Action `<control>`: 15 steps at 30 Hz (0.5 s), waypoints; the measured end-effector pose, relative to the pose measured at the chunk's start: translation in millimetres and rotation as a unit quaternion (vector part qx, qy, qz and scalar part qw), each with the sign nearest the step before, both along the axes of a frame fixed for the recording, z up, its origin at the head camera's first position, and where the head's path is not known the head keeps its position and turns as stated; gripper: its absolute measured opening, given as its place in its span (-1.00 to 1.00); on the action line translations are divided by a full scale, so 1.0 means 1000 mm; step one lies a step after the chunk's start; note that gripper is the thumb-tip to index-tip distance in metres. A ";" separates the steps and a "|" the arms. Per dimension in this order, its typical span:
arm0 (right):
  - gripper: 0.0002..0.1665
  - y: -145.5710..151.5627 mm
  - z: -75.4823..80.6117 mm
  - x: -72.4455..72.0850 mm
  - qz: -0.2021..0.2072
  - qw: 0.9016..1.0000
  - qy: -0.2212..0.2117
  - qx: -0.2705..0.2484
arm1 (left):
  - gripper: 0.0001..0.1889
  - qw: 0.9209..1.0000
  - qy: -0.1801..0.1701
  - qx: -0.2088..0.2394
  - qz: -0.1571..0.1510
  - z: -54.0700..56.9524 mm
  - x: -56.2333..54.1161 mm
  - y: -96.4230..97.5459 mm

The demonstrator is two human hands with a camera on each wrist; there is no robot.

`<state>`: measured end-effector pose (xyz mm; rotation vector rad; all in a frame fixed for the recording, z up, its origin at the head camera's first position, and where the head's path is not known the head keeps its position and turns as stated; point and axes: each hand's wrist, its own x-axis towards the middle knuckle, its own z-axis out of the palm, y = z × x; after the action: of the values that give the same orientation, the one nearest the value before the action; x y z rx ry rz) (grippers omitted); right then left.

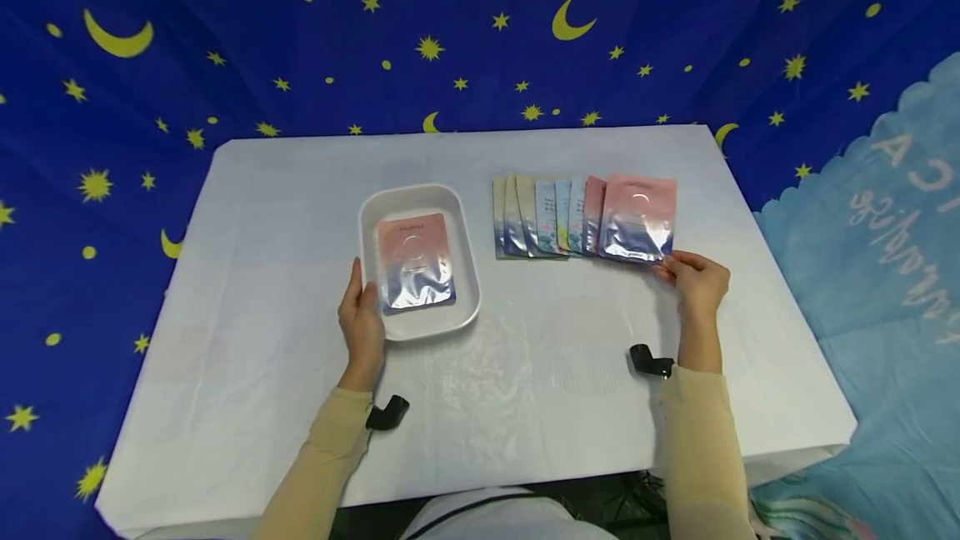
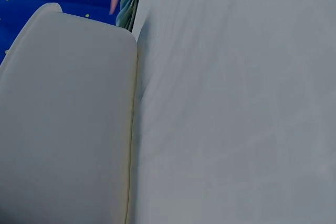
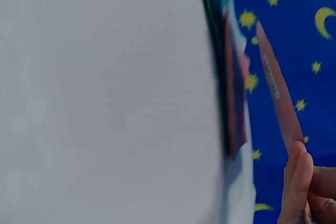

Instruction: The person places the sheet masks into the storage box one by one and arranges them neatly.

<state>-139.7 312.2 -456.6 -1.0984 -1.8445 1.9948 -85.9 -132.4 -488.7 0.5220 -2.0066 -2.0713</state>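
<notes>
Head view: 1 pink-blue pouch in white tray, left hand around rim, right hand with pinched pouch.

The left forearm slants forward and inward in its long sleeve, ending in a left hand with finger and thumb pointing ahead, the remaining fingers hidden. The right forearm reaches almost straight forward; beyond its bare wrist, the right hand turns inward, thumb and fingers pinching, knuckles bent.
</notes>
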 end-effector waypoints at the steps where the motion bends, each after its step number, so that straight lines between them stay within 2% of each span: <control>1: -0.70 -0.005 0.002 0.002 -0.005 1.000 0.014 -0.012 | -0.48 1.000 0.000 0.000 0.000 0.000 0.000 0.000; 4: -0.72 -0.020 0.008 0.006 -0.011 0.998 0.057 -0.038 | -0.47 1.000 0.000 -0.003 -0.001 -0.001 -0.001 0.000; 7: -0.73 -0.039 0.013 0.009 0.003 0.994 0.097 -0.053 | -0.47 1.000 0.002 -0.004 0.000 -0.001 -0.001 -0.001; 12: -0.72 -0.071 0.022 0.012 0.060 0.986 0.144 -0.054 | -0.47 1.000 0.004 -0.002 0.001 -0.001 -0.002 -0.001; 15: -0.78 -0.092 0.026 0.014 0.101 0.981 0.159 -0.050 | -0.48 1.000 0.007 -0.005 0.004 -0.001 -0.002 -0.001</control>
<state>-126.1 220.0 -430.5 -0.5851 -1.7602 2.2427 -87.5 -133.2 -490.0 0.5128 -2.0017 -2.0539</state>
